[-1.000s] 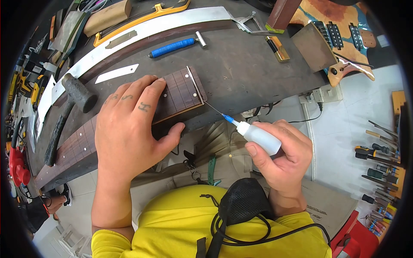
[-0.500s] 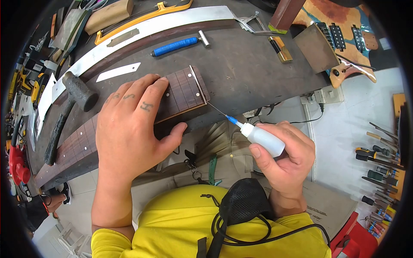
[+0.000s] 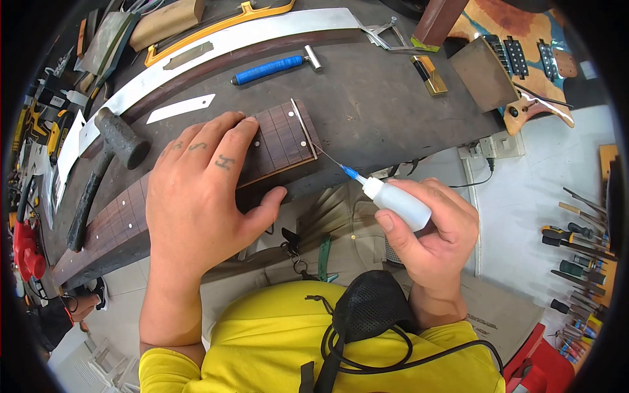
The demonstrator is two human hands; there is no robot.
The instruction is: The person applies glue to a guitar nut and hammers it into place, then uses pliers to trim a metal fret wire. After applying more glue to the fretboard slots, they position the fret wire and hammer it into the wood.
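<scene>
Step in hand: by my reading, needle work at the fret wire (image 3: 303,128); liquid not visible, so cannot tell whether any is coming out.
Next move calls for: a steady right wrist, the needle (image 3: 327,155) kept close along the wire, and only a light squeeze (judgement). A slip could put fluid on the wood.
Right hand (image 3: 440,242): wrapped round the squeeze bottle (image 3: 403,204), thumb on the near side, index finger along the far side; gap between them narrow, just the bottle's thickness.
Bottle: tilted, blue tip (image 3: 351,171) pointing away from the right fingers, toward the fretboard's end.
Needle end: ahead of the right fingers, right beside the wire; touching or just clear, cannot tell.
Left hand (image 3: 196,180): palm down across the fretboard (image 3: 274,141), four fingers bent and near together, thumb spread wide off the near edge. Appears to be steadying it; fingertips partly hidden.
Fretboard: under the left fingers, on the bench (image 3: 373,111); one end shows past the index finger, the long remainder runs out beyond the little-finger side.
Fret wire: across that end, between left index finger and needle.
Blue-handled hammer (image 3: 268,69): beyond the left fingertips, apart from them.
Black mallet (image 3: 124,141): off the little-finger side of the left hand.
White strip (image 3: 181,109): just beyond the left knuckles.
</scene>
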